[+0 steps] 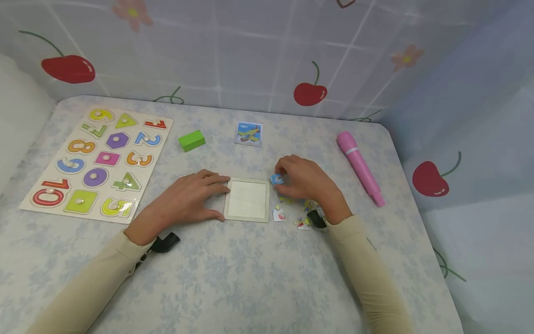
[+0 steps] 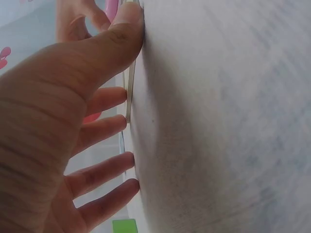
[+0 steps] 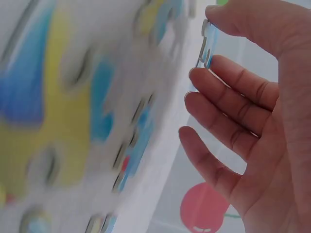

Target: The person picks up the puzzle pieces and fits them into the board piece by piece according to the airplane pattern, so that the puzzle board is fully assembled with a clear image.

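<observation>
A square wooden puzzle frame [image 1: 248,199] with a blank white middle lies on the table. My left hand [image 1: 189,197] rests beside it, thumb and fingers spread, some fingertips touching its left edge. My right hand [image 1: 306,178] pinches a blue jigsaw piece [image 1: 276,179] between thumb and index finger, just off the frame's right side. In the right wrist view this jigsaw piece [image 3: 209,43] appears edge-on, and the other fingers are loosely extended. Several loose jigsaw pieces [image 1: 278,214] lie under and near the right hand, some hidden by it.
A number and shape puzzle board [image 1: 93,169] lies at the left. Behind the frame are a green block [image 1: 192,140] and a small airplane picture card [image 1: 249,134]. A pink microphone-shaped toy [image 1: 360,167] lies at the right. A curtain [image 1: 250,51] hangs along the table's back edge.
</observation>
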`<action>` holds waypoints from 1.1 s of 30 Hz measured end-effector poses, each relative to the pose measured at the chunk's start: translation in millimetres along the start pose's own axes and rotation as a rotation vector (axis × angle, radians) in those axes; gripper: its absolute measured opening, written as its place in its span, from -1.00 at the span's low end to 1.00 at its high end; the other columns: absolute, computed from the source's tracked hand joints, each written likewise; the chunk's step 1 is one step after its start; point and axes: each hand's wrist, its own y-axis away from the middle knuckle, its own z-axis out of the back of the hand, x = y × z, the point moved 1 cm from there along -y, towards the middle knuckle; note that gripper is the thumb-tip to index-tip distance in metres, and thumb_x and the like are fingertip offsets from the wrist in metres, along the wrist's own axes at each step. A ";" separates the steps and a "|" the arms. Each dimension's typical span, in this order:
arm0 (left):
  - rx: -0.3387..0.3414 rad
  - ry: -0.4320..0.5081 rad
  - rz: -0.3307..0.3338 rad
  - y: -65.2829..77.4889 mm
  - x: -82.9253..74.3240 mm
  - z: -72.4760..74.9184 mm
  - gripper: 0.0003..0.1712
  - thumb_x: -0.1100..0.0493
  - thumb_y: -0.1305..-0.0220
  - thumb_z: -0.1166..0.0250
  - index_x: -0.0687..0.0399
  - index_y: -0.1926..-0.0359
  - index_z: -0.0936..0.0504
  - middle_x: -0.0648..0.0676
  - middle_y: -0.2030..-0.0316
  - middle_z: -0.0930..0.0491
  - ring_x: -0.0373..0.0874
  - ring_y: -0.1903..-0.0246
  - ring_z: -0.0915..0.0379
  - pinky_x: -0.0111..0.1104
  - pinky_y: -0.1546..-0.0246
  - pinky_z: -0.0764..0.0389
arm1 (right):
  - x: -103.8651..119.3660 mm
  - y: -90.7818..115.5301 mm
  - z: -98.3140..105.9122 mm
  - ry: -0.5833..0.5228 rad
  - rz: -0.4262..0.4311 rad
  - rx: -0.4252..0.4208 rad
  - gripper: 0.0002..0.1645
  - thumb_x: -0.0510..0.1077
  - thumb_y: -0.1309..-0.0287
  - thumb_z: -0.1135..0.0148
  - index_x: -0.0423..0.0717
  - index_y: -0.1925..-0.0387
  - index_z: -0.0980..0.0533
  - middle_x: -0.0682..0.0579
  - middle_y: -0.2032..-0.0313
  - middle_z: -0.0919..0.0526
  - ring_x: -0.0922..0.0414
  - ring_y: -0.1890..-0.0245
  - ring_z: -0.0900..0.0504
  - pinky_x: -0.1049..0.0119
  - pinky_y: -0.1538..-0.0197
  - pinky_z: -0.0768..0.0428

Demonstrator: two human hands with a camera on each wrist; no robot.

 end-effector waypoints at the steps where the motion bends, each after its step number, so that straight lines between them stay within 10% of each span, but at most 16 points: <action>1: 0.000 -0.002 0.000 0.3 0.2 0.2 -0.13 -0.36 -0.05 -0.65 0.01 -0.28 -0.73 0.08 -0.44 -0.55 0.13 -0.36 -0.49 0.07 -0.18 -0.64 | 2.8 -0.6 0.0 -0.013 0.007 -0.001 -0.65 0.04 -0.30 -0.45 -0.05 0.02 -0.62 0.04 0.08 -0.67 0.09 0.06 -0.63 0.07 -0.02 -0.66; 33: 0.004 -0.025 0.020 -0.9 -1.0 0.3 -0.17 -0.40 -0.07 -0.62 -0.04 -0.24 -0.75 0.07 -0.40 -0.57 0.11 -0.34 -0.49 0.04 -0.11 -0.68 | 65.9 -33.3 -27.7 0.085 0.068 -0.064 -0.67 0.13 -0.32 -0.48 0.04 0.08 -0.64 0.10 0.11 -0.64 0.09 0.13 -0.58 0.14 0.17 -0.63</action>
